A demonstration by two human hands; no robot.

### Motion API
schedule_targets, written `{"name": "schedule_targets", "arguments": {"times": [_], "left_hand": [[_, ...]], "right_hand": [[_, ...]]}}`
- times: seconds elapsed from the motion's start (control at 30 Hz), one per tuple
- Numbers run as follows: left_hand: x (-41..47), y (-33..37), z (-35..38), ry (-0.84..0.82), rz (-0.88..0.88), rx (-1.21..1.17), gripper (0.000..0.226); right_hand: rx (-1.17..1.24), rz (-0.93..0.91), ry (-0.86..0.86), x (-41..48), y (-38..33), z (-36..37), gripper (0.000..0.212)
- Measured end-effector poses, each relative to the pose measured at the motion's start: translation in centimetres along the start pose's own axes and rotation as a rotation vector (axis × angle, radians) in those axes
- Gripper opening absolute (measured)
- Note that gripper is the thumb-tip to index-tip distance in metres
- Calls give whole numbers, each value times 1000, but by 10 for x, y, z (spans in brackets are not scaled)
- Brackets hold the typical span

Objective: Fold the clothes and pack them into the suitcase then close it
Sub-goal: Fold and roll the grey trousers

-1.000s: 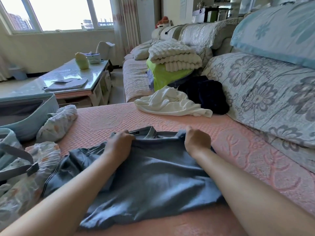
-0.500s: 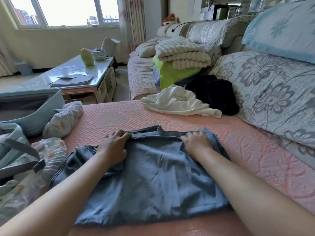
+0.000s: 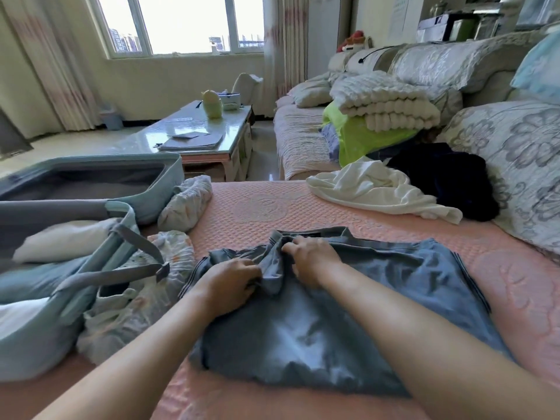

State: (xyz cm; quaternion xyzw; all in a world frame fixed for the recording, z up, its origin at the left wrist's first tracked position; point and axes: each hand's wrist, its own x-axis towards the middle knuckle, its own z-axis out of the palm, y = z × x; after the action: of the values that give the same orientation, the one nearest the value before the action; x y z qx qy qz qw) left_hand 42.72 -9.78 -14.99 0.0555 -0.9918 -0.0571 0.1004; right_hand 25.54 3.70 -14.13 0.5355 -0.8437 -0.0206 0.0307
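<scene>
Floral bundle [image 3: 136, 301] hard against suitcase [image 3: 39, 341]

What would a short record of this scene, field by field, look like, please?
surface: pink sofa cover
in work: grey shirt, spread on the cover, bunched near the collar
hands: left hand and right hand both grip the bunched cloth
suitcase: open, to the left, some clothes inside
waiting: white garment and dark garment, unfolded, farther back on the right
</scene>
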Motion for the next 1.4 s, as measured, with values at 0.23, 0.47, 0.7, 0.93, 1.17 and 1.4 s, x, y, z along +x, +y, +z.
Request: {"name": "schedule_targets", "arguments": {"times": [0.23,0.47,0.7,0.93,1.17,1.4], "left_hand": [[39,-22,-28,223,-668,-343,36],[61,-40,-15,26,-821,-206,31],[74,-54,2,68,-825,-438,36],[71,-50,0,320,-675,-318,52],[30,-36,-4,236,-508,28,43],[-46,5,-19,-99,-709,11,42]], "right_hand": [[146,115,-29,20,3,14,55],[283,180,132,37,14,20,33],[242,204,139,45,18,26,24],[440,247,282,46,25,27,39],[176,197,-14,29,1,23,64],[182,6,-115,-17,-53,4,55]]}}
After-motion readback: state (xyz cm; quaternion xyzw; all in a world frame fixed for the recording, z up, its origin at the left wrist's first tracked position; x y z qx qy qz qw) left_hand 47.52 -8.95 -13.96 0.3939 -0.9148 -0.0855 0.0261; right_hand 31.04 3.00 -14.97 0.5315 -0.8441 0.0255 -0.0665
